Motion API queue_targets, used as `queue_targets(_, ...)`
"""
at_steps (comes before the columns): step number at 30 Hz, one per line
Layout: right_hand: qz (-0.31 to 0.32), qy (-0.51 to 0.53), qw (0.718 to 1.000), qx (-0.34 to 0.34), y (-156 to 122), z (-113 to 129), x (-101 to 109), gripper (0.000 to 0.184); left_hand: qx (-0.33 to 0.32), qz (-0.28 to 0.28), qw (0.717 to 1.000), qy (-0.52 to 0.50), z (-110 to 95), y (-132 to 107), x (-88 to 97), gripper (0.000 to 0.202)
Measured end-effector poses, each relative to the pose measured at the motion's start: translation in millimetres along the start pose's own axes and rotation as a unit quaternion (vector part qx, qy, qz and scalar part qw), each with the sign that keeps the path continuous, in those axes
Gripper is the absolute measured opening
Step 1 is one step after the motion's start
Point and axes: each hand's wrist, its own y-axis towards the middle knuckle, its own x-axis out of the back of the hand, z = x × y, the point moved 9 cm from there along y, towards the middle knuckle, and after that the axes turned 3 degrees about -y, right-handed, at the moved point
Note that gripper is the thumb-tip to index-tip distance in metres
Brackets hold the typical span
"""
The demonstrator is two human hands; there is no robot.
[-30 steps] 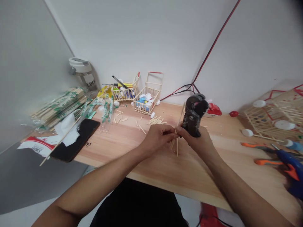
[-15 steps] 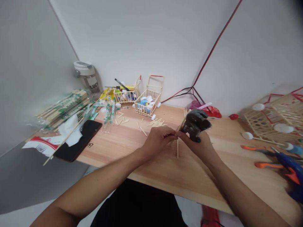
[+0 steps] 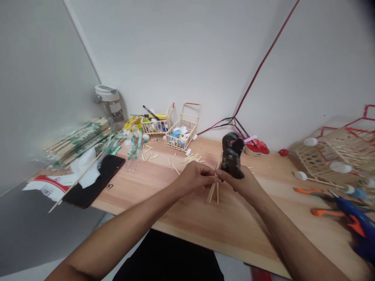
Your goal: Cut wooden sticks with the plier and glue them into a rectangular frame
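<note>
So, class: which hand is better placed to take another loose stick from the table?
Probably the left hand: it is nearer the loose sticks, while the right hand is gripping the dark object.

The head-worn camera looks forward and down from the person's head, close over the forearms [image 3: 123,230] to the left hand [image 3: 195,178] and right hand [image 3: 241,184], framing the counter [image 3: 181,218] and the wall [image 3: 175,70] beyond.
</note>
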Motion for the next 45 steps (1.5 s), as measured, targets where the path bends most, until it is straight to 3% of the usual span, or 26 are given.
queue_targets(6,0.046,0.009,0.998,-0.044,0,-11,-12,0.029,0.043,-0.013,0.999,0.011,12,-1,3.9,0.017)
queue_targets(12,0.044,0.091,0.991,-0.093,0,-26,-12,0.039,0.102,0.046,0.991,-0.079,17,-6,1.1,0.029)
queue_targets(16,0.012,0.178,0.980,-0.086,2,-30,-4,0.036,0.131,0.080,0.980,-0.127,20,-13,-1.5,0.038)
queue_targets(21,-0.025,0.208,0.974,-0.090,3,-38,4,0.033,0.142,0.089,0.968,-0.186,19,-18,-3.5,0.037)
queue_targets(28,-0.031,0.197,0.976,-0.086,3,-36,4,0.034,0.147,0.090,0.974,-0.149,21,-17,-2.5,0.037)
queue_targets(31,-0.031,0.177,0.980,-0.083,3,-32,3,0.035,0.120,0.077,0.984,-0.110,20,-13,-4.6,0.036)
queue_targets(38,-0.033,0.129,0.989,-0.061,0,-16,-4,0.035,0.076,-0.041,0.995,-0.056,14,-7,-2.5,0.024)
queue_targets(41,-0.037,0.107,0.992,-0.064,-1,-14,-6,0.034,0.069,-0.045,0.995,-0.050,12,-8,-3.2,0.025)
queue_targets(45,-0.019,0.105,0.993,-0.055,0,-14,-9,0.036,0.099,-0.026,0.987,-0.126,18,-10,-3.3,0.026)
